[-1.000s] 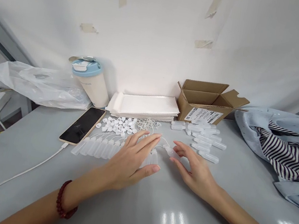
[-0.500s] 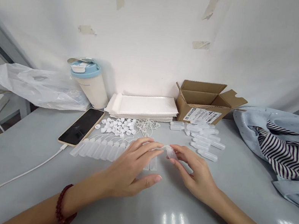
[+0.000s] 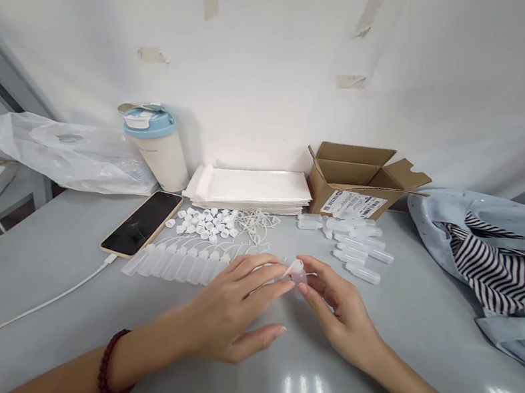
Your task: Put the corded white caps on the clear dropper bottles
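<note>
In the head view my right hand (image 3: 341,309) pinches a small translucent plastic tube (image 3: 299,275) between thumb and fingertips. A white cap with a thin white string sits at the tube's upper end. My left hand (image 3: 243,308) is open, palm down, with its fingers stretched toward the cap and its thumb apart. Whether its fingertips touch the cap or string, I cannot tell. Beneath and beyond the left hand lies a row of capped tubes (image 3: 184,264) with strings, its right end hidden by the fingers. Loose white caps (image 3: 210,221) and a tangle of strings (image 3: 257,224) lie behind the row.
Uncapped tubes (image 3: 354,240) lie in a heap before an open cardboard box (image 3: 346,184). White padded envelopes (image 3: 254,188) are stacked by the wall. To the left are a phone (image 3: 140,224) on a cable, a tumbler (image 3: 161,151) and a plastic bag (image 3: 72,153). Cloth (image 3: 509,267) lies right.
My left hand has shifted slightly right and nearer to me. The tube in my right hand has been tipped, so its cap now shows more clearly. My right hand has barely moved.
</note>
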`<state>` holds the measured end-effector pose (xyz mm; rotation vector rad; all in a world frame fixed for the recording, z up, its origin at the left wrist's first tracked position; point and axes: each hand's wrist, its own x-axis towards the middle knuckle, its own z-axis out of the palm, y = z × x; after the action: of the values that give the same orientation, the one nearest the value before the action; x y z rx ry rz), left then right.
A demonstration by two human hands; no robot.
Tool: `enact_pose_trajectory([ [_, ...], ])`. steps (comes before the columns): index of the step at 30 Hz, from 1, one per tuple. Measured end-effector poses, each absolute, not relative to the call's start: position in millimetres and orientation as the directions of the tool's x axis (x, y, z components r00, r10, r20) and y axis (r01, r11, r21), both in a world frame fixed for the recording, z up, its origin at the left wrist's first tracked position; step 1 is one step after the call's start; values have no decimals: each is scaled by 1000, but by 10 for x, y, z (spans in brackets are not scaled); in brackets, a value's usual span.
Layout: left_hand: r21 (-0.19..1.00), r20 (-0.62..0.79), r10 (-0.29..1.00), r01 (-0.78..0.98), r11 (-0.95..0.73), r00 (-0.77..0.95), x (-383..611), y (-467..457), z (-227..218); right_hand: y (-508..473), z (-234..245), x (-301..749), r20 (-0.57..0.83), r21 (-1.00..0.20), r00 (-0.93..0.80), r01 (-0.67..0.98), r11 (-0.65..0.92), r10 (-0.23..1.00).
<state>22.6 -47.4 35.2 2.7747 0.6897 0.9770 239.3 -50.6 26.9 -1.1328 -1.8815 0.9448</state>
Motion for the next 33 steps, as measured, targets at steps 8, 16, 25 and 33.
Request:
enact_pose_trajectory([
  [8,377,614,508,341,-861,605,264,-455,316,-485,317,2387,-41,-994,-450,111,11,892],
  [16,402,642,515,322,-857,568,318,-478,241,-473,300,2354,-72,-964,-596,-165,-209,800],
  [25,493,597,605,353,-795,527,341,-536,226,-492,316,2325,-74,-959,-602,-176,-222,795],
  [33,451,687,551,317,-835,474,364,-529,236,-496,282,2348,-73,-960,-578,-179,-213,813],
])
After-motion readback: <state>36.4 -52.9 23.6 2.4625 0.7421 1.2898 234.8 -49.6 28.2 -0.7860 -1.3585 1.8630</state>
